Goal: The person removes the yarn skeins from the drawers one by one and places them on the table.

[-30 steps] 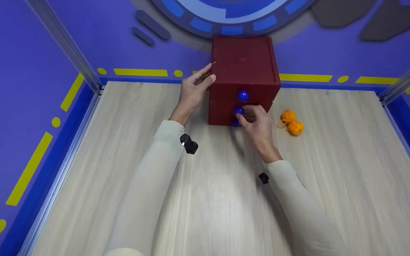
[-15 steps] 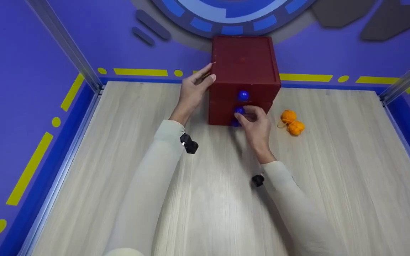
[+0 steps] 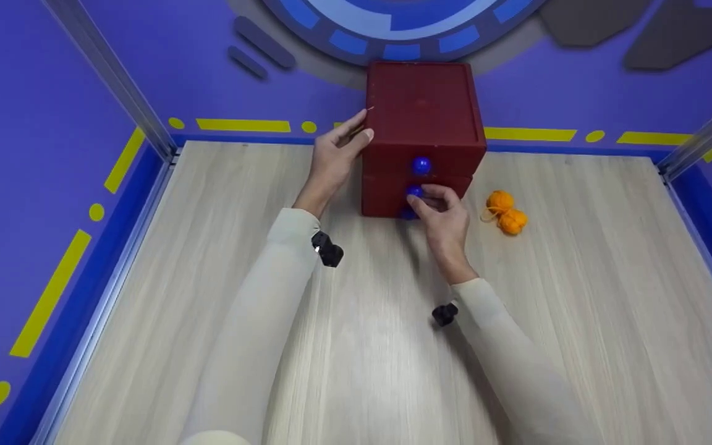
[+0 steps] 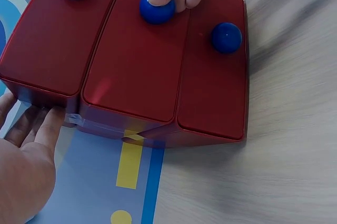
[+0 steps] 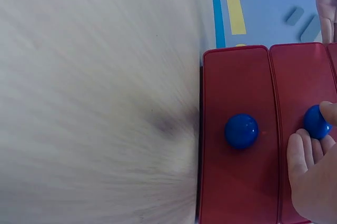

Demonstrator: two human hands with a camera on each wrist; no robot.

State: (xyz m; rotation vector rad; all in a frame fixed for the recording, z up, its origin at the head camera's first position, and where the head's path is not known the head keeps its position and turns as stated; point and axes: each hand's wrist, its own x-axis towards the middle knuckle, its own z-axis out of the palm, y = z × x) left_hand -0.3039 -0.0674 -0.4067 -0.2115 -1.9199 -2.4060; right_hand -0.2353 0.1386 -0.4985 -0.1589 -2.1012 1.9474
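A dark red three-drawer cabinet (image 3: pixel 421 102) stands at the back of the table, with one round blue knob on each drawer front. My left hand (image 3: pixel 331 157) lies against the cabinet's left side near the top, its fingers extended along the wall. With thumb and fingers, my right hand (image 3: pixel 445 219) pinches the middle knob (image 4: pixel 157 12). The top knob (image 3: pixel 421 165) is untouched above it. Below, the bottom knob (image 5: pixel 241 131) is partly hidden by the right hand in the head view but shows fully in both wrist views.
Two small orange yarn balls (image 3: pixel 507 211) lie on the wooden table (image 3: pixel 356 346) to the right of the cabinet. Blue-purple printed panels (image 3: pixel 306 80) rise behind and at both sides, with metal posts (image 3: pixel 115 80) at the corners.
My right wrist and forearm have shifted slightly left, while the fingers stay on the middle knob. The left hand and cabinet look the same.
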